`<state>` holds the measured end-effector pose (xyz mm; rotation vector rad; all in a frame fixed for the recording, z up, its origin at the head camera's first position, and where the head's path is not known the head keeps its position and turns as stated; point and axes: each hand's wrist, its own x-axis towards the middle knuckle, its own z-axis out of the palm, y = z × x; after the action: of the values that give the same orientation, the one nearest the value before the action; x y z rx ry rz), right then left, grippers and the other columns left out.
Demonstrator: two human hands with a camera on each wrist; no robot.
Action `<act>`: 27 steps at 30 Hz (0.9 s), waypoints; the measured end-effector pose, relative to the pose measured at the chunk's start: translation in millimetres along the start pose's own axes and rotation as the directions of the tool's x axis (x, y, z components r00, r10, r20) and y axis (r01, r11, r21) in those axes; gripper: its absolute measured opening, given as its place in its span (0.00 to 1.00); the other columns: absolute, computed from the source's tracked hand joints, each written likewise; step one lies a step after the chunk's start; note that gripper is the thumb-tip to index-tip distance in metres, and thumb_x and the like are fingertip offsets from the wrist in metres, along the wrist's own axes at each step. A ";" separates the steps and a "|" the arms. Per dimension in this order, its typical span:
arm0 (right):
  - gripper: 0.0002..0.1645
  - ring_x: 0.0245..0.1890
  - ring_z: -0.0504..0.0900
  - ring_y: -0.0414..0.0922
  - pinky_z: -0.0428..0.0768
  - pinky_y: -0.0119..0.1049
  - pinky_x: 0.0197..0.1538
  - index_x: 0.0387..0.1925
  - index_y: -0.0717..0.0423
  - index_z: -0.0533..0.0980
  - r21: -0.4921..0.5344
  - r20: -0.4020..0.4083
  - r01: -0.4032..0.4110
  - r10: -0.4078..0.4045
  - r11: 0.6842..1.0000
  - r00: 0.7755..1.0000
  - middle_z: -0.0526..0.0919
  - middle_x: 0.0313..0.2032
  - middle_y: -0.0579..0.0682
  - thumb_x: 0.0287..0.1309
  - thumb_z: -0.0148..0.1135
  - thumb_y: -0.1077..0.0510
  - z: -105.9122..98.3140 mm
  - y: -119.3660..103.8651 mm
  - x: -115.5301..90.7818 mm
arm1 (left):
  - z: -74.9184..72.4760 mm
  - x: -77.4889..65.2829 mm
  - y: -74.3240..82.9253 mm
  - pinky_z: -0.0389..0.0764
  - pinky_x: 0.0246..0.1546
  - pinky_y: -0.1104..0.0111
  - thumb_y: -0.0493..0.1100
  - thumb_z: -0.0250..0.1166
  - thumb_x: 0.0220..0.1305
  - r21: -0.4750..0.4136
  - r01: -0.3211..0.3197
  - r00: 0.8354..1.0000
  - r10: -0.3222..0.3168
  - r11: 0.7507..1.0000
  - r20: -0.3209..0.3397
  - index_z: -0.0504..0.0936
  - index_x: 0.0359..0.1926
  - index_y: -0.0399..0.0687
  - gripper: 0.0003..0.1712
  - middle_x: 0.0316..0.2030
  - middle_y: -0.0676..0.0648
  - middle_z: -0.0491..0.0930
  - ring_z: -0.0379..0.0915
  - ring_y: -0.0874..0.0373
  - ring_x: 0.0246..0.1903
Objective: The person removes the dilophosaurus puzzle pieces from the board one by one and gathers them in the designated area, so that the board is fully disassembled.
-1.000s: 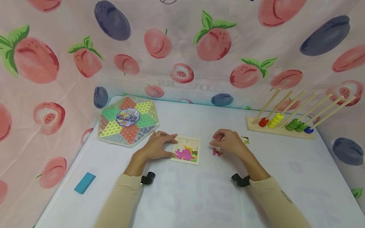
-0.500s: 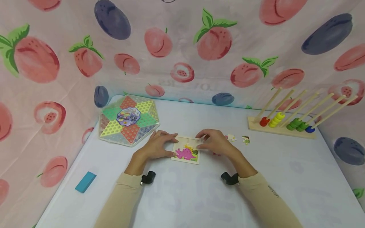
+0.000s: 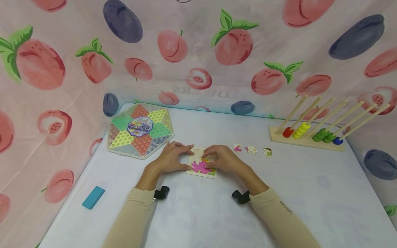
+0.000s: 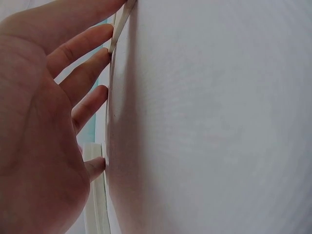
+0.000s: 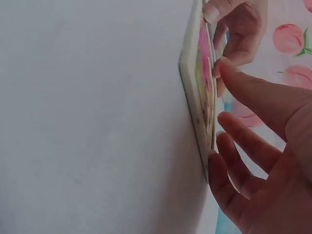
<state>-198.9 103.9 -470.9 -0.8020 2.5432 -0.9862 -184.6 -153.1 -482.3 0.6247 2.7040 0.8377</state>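
Note:
My left hand (image 3: 169,159) holds the left side of a small square wooden puzzle board (image 3: 197,153), thumb at the lower corner and index finger at the upper one. A pink dinosaur picture (image 3: 199,167) fills the lower part; bare wood shows above it. Over the board's right half, my right hand (image 3: 225,159) has thumb and fingertips bent together as if pinching a puzzle piece, which they hide. In the right wrist view, the right thumb (image 5: 251,95) and fingers reach to the edge of the board (image 5: 191,73). Loose puzzle pieces (image 3: 251,150) lie to the right.
A hexagonal Chinese checkers set (image 3: 140,131) lies behind my left hand. At the back right stands a wooden bead counter (image 3: 307,140) with upright rods and coloured beads. A blue block (image 3: 93,197) sits at the left of the white table (image 3: 201,217).
My right hand has moved left from the loose pieces onto the board, uncovering pieces at the back right. The left hand has stayed at the board's left side.

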 end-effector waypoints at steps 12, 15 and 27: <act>0.14 0.62 0.81 0.52 0.76 0.53 0.70 0.46 0.50 0.89 -0.045 -0.001 -0.043 0.043 0.998 0.999 0.87 0.56 0.52 0.56 0.75 0.59 9.6 -1.3 2.8 | 0.5 0.6 -0.5 0.42 0.79 0.35 0.53 0.78 0.54 0.000 0.000 1.000 0.000 1.000 -0.008 0.82 0.63 0.58 0.34 0.69 0.54 0.76 0.63 0.49 0.69; 0.14 0.60 0.82 0.51 0.79 0.50 0.67 0.46 0.50 0.89 -0.051 0.001 -0.045 0.045 0.998 0.999 0.87 0.54 0.51 0.56 0.75 0.59 10.1 -2.2 3.1 | 0.4 0.6 -0.7 0.42 0.79 0.35 0.53 0.78 0.54 -0.001 -0.001 1.000 0.001 1.000 -0.009 0.82 0.63 0.58 0.33 0.68 0.55 0.77 0.63 0.49 0.69; 0.13 0.60 0.81 0.52 0.80 0.48 0.66 0.46 0.53 0.89 -0.037 0.044 -0.080 0.081 0.996 0.996 0.86 0.54 0.52 0.59 0.71 0.64 6.7 -4.9 3.7 | -0.3 -0.6 0.6 0.39 0.79 0.36 0.52 0.78 0.54 -0.026 0.009 1.000 -0.009 1.000 -0.001 0.84 0.60 0.58 0.31 0.72 0.55 0.73 0.62 0.49 0.70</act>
<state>-196.9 95.2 -472.6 -0.7169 2.5399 -0.8903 -183.9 -153.1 -481.6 0.6056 2.6902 0.8697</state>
